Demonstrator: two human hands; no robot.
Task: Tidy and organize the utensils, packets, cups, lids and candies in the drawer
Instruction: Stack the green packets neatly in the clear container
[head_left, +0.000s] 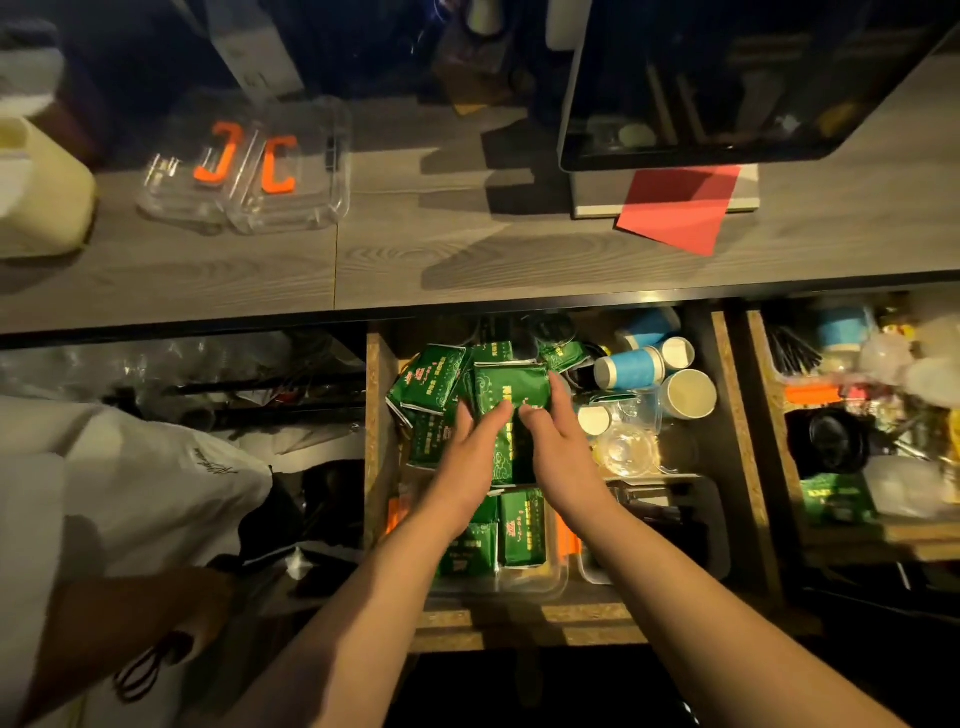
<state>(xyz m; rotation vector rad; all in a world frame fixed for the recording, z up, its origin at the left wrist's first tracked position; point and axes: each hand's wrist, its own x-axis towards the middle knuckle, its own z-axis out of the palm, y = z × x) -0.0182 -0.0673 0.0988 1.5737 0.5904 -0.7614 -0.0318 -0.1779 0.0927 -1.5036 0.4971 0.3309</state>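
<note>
Fingers (501, 415) of both hands lie nearly straight, only slightly bent, pressing on the same green packet (511, 387) from either side: the left hand (467, 457) at its seven o'clock edge, the right hand (558, 441) at its five o'clock edge, thumb tips almost meeting. Neither hand is clenched; it looks like squaring the packet into line, not lifting it.

Largest first, the table (415, 249) runs across the top, carrying a clear lidded box (249, 166) at eleven o'clock and a red sheet (680, 208) at one o'clock. Below it the open drawer (375, 415) holds the loose heap of green packets at centre, probably gathered there so they stack together. A clear tray (545, 584) at six o'clock already holds neater packets. Blue paper cups (631, 366) lie tipped at two o'clock, clear lids (623, 449) just beneath them.
</note>
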